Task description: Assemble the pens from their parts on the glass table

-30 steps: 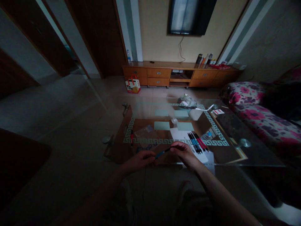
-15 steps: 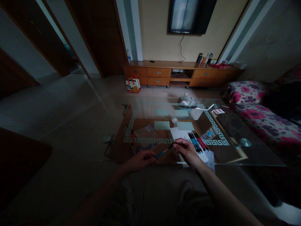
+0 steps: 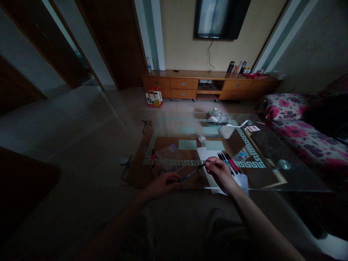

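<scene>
Head cam: blue pen was tilted in the air by the near edge of the glass table, slim pale front section bare & pointing twd the R hand. L hand gripped the barrel's lower end btwn thumb & fingers; R hand pinched a small black piece just off that tip; whether the two touched, can't tell. Progress, my read: this pen was partly apart, black piece off the barrel, neither part set down or refitted yet. Next to R hand, a row of pens, blue, red & black, lay side by side on white paper, seemingly whole; how many were already dealt w/, can't tell. Over to the L, one red-and-black pen lay apart nr a clear plastic bag. Beyond: wooden TV cabinet; floral sofa off R.
</scene>
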Demonstrator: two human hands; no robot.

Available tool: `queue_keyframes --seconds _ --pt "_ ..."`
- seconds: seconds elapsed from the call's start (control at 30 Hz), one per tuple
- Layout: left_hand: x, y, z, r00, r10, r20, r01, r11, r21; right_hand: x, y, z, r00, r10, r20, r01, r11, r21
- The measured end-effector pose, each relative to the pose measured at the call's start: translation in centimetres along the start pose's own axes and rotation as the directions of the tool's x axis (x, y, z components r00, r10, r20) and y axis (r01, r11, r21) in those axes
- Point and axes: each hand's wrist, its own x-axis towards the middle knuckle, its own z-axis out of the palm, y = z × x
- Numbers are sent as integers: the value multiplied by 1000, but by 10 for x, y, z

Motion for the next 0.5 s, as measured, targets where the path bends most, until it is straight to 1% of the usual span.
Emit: queue_keyframes --seconds 0.17,0.23,0.3,0.33,0.4,0.43,0.5 --pt "0 5 0 999 -42 -19 41 998 -41 5 -5 -8 996 -39 -79 42 998 36" --pt "0 8 1 999 -47 -25 46 997 -55 10 -5 -16 988 -101 -118 97 994 -43" --pt "0 10 1 998 -42 -44 40 997 -59 15 -4 -26 972 -194 -134 160 960 -231" --pt "0 11 1 998 -33 -56 30 998 -54 17 -2 -31 965 -234 -118 180 918 -354" --pt "1 10 0 997 -15 -72 12 999 -43 18 1 -39 960 -272 -70 178 783 -595" --pt "2 8 0 997 -7 -72 5 999 -41 18 3 -41 961 -275 -35 176 701 -691" --pt "2 6 0 998 -2 -70 -1 999 -42 16 7 -42 965 -260 40 185 561 -807"
